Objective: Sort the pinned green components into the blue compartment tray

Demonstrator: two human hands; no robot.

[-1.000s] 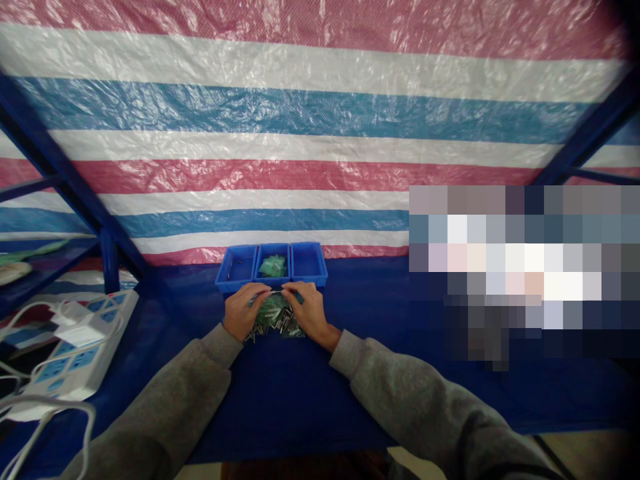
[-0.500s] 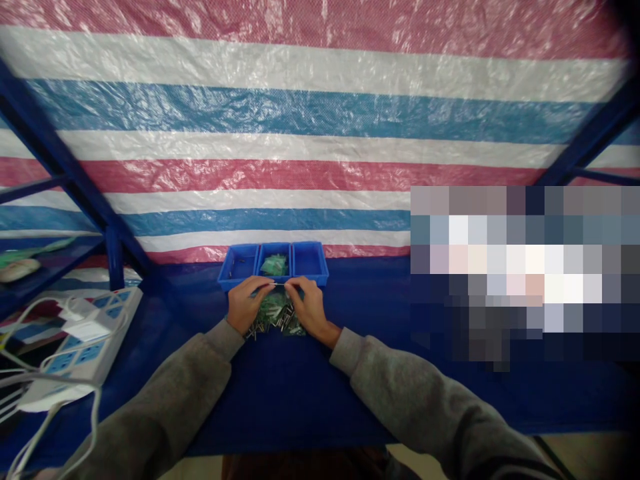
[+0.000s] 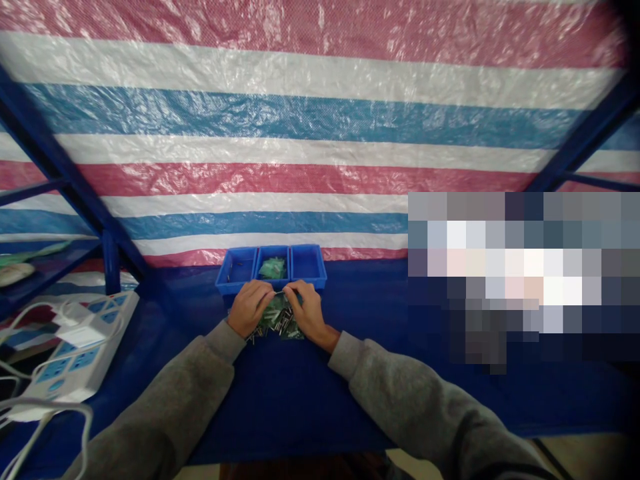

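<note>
My left hand (image 3: 249, 308) and my right hand (image 3: 308, 310) meet just above a loose pile of small green-and-metal parts (image 3: 277, 321). Fingertips of both hands pinch a thin metal piece (image 3: 280, 292) between them. Its exact shape is too small to tell. The pile lies on the blue cloth, partly hidden under my hands. Behind them stands a blue three-compartment plastic tray (image 3: 237, 267), and green parts (image 3: 273, 269) fill part of its middle compartment. The two outer compartments show no green parts.
A white power strip (image 3: 75, 353) with plugged-in cables lies at the lower left. Dark blue metal shelf frame bars (image 3: 107, 220) rise at both sides. A striped tarp (image 3: 250, 133) hangs behind the blue-covered table (image 3: 295, 393). A pixelated patch hides the right side.
My hands have come closer together and sit slightly lower over the pile, still pinching the thin metal piece. The view has shifted slightly.
</note>
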